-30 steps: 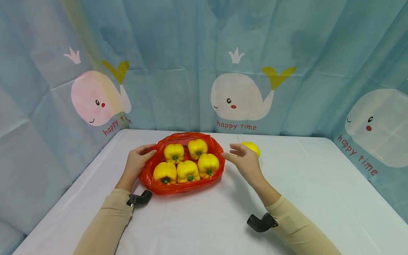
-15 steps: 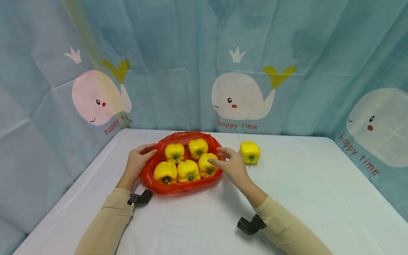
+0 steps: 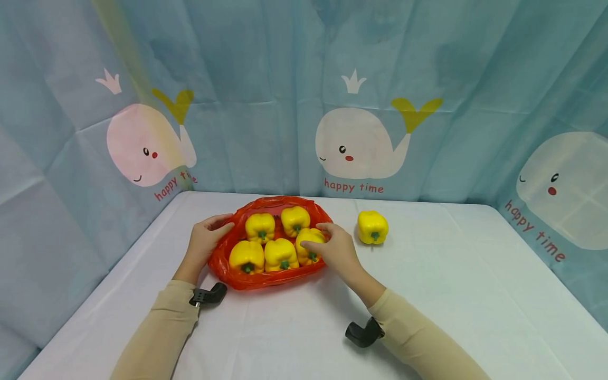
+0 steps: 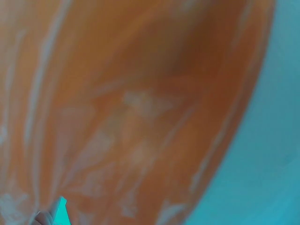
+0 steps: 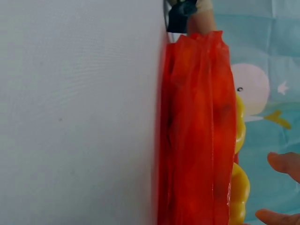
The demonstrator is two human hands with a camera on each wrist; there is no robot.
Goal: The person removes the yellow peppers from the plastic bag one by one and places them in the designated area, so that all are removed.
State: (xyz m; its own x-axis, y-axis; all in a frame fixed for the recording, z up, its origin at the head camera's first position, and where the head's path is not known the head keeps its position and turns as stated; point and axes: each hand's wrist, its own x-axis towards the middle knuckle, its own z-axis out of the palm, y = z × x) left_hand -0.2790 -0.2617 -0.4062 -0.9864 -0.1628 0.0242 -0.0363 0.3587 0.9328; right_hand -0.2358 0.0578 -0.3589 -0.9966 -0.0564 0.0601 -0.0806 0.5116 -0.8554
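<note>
A red plastic bag (image 3: 266, 282) lies on the table with its mouth spread wide, and several yellow bell peppers (image 3: 260, 227) sit inside. My left hand (image 3: 203, 245) grips the bag's left rim between thumb and fingers. Over the bag's right side is my right hand (image 3: 341, 250), thumb and fingers apart above the rightmost bell pepper (image 3: 309, 240). In the right wrist view, its fingertips (image 5: 280, 161) stand clear of the yellow pepper (image 5: 240, 190). The left wrist view is filled by the bag's wall (image 4: 140, 117), blurred.
One more yellow bell pepper (image 3: 372, 227) stands on the white tablecloth (image 3: 451, 264), right of the bag. A blue curtain (image 3: 266, 132) printed with whales hangs behind the table and along its sides.
My right hand has moved left from beside the lone pepper to over the bag's right side, uncovering that pepper. The left hand and the bag stay almost still.
</note>
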